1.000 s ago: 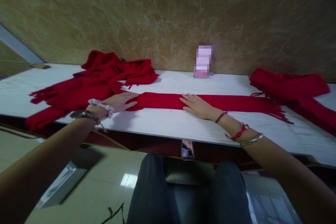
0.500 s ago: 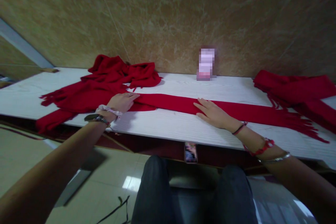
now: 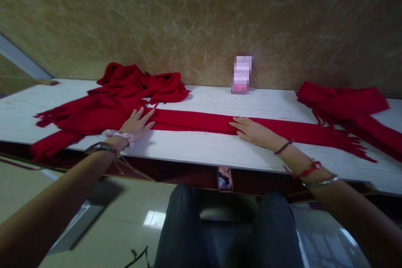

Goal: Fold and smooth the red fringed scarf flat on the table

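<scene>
Left grip (image 3: 135,127), right grip (image 3: 258,134): both are being held outstretched, nothing clasped | red scarf (image 3: 194,121): is being touched beneath both, seemingly to keep it flat

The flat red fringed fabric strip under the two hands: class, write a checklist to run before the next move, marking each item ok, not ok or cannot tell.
1. Left hand touching the flat red fringed fabric strip: ok, fingers spread at its left part.
2. Right hand touching the strip: ok, fingers rest near its middle.
3. Right-end fringe laid out on the white wood-grain tabletop: ok.
4. Strip separate from the crumpled red cloth heap: cannot tell, boundary unclear.
5. Heap wholly on the tabletop: not ok, part overhangs the front edge.
</scene>
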Available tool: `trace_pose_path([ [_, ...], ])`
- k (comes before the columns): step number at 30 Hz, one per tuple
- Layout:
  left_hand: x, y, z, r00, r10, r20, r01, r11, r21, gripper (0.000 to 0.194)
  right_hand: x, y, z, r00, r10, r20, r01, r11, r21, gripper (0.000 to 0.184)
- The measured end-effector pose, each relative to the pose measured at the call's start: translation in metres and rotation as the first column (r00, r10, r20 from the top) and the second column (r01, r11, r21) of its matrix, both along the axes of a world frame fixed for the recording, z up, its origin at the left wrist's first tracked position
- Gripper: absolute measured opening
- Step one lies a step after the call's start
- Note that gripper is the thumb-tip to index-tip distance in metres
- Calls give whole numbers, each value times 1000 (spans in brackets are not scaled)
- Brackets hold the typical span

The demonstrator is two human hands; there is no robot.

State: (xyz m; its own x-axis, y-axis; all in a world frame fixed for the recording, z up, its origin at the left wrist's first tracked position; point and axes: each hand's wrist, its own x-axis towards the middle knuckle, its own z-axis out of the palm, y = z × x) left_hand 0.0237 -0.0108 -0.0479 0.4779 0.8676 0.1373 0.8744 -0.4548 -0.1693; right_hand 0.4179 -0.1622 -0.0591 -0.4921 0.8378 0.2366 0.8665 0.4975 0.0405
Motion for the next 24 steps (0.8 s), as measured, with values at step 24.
trace_pose_path([
  [24,24,-21,7,984,-165,-64,154,978,-141,48,4,-3,3,996,8,-94,-23,988,-156,46],
])
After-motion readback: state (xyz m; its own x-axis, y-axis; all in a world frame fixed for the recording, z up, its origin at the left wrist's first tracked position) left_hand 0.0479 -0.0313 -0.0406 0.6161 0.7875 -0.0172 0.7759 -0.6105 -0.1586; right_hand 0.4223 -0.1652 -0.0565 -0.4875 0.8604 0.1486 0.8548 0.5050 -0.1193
